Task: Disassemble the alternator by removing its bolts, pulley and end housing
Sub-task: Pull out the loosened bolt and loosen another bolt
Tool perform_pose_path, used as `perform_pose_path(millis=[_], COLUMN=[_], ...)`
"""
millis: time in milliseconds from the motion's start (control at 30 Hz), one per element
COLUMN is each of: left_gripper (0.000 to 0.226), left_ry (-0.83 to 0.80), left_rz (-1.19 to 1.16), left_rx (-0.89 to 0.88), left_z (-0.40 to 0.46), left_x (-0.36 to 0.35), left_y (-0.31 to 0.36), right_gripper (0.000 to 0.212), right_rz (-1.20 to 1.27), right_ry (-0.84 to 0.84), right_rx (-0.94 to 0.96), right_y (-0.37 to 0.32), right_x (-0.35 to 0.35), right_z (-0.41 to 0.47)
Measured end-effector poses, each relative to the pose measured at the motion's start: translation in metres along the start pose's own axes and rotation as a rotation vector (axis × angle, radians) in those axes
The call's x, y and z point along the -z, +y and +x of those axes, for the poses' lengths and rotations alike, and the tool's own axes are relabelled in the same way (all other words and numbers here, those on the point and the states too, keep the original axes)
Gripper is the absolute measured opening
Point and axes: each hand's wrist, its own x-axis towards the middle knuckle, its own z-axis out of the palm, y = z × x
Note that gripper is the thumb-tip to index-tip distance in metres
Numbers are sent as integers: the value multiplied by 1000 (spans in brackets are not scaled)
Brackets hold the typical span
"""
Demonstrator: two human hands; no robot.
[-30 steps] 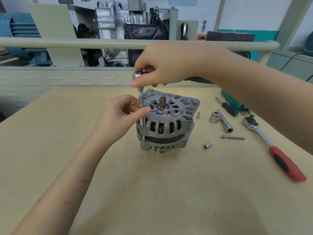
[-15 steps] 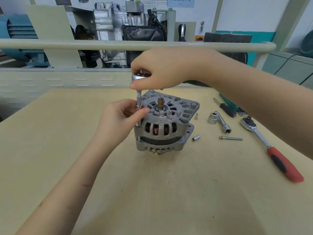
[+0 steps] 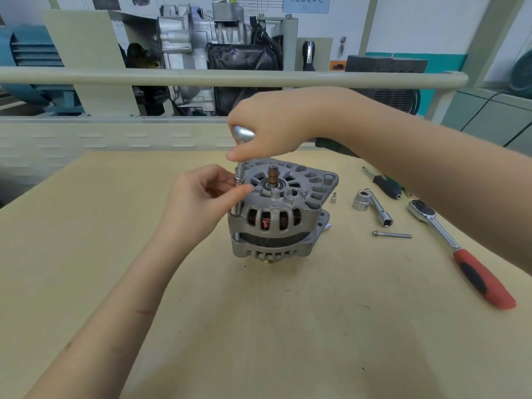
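At the worktop's (image 3: 86, 254) middle, the right hand (image 3: 276, 131) grips a ratchet (image 3: 243, 133) on the alternator (image 3: 280, 214); the left hand (image 3: 198, 203) pinches its extension (image 3: 239, 180). A tilt could slip the socket, rounding the bolt.

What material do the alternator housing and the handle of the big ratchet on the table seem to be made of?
Alternator housing: probably cast aluminium; matte pale grey, with ribbed, moulded-looking vents. Ratchet handle: likely rubber or plastic grip, red with a black inlay and dull surface, on a shiny, chrome-looking steel shank.
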Motion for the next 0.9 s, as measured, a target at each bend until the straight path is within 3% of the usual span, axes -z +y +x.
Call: perform_pose_path(millis=[200,333,500,600,700,900], left_gripper=[15,14,26,26,24,5], left_ry=[-250,-135,21,41,67,-197], left_rz=[-114,-48,35,1,-4,-67], left_rx=[13,1,-17,-4,19,54], left_z=[3,4,1,2,2,3], left_x=[9,6,-4,-4,-3,17], left_y=[3,3,0,-2,-3,-2], right_gripper=[21,15,26,41,35,29], right_rz=[50,91,25,177,291,186], right_ry=[62,85,21,-11,64,124], right_rx=[105,140,33,-10,10,189], right_y=[-2,-1,-2,-1,3,-5], right_x=[1,2,0,5,10,17], right_z=[-5,-9,-7,-13,-15,-14])
